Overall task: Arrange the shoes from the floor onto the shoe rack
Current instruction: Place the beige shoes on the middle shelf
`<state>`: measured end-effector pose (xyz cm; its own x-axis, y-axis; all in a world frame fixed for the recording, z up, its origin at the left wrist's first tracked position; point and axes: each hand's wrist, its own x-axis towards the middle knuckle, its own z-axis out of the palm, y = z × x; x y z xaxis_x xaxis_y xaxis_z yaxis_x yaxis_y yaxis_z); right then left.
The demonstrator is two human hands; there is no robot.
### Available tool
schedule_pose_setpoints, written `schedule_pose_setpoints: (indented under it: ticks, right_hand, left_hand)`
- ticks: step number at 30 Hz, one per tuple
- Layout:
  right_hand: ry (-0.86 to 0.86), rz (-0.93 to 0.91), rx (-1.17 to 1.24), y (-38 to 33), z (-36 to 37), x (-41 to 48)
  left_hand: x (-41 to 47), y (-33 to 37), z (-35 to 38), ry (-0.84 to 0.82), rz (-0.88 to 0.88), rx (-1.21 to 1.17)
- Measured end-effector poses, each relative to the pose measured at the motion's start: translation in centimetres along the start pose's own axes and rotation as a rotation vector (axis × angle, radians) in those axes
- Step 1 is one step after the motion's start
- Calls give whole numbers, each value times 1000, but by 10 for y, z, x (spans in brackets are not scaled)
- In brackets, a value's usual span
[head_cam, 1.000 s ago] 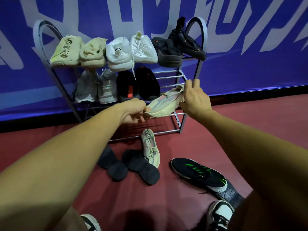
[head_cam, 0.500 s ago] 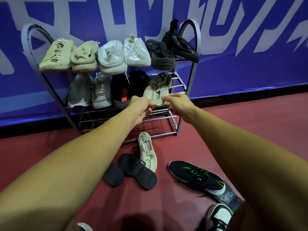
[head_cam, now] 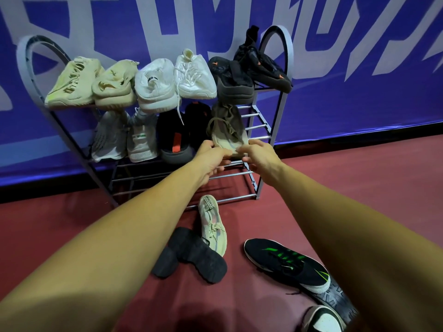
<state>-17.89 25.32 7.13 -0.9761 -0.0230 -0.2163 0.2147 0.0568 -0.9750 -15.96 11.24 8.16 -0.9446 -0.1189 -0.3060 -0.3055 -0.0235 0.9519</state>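
against blue wall [head_cam: 359, 97], shoe rack [head_cam: 285, 97]: top shelf packed, middle shelf holds four shoes plus beige shoe [head_cam: 227, 133] at right end. on floor [head_cam: 359, 188] in front: black-green shoe [head_cam: 287, 264], black pair [head_cam: 191, 257] soles up, matching shoe [head_cam: 212, 226] on its sole. beige shoe looks light, soft knit upper, likely floppy; firmer sole edge or heel judged best hold. left hand [head_cam: 211, 155] and right hand [head_cam: 260, 154] both pinch its near end, fingers curled on rim.

I'm seeing glossy metal bars on the shoe rack [head_cam: 257, 127], a soft knit beige shoe [head_cam: 227, 130], and matt red flooring [head_cam: 359, 178].
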Motion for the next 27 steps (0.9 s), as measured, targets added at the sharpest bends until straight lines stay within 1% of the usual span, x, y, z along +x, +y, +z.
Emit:
schedule_pose_setpoints:
  ticks: [9, 16, 24, 27]
  right_hand:
    - [14, 40, -12, 5, 3, 20]
    - [30, 11, 25, 5, 6, 32]
    - [45, 14, -123, 7, 10, 29]
    - [67, -1, -202, 8, 9, 21]
  left_hand:
    - [20, 0, 8, -18, 40, 71]
    - [32, 8, -8, -103, 20, 287]
    - [30, 5, -11, -139, 8, 381]
    - [22, 3, -16, -157, -27, 415]
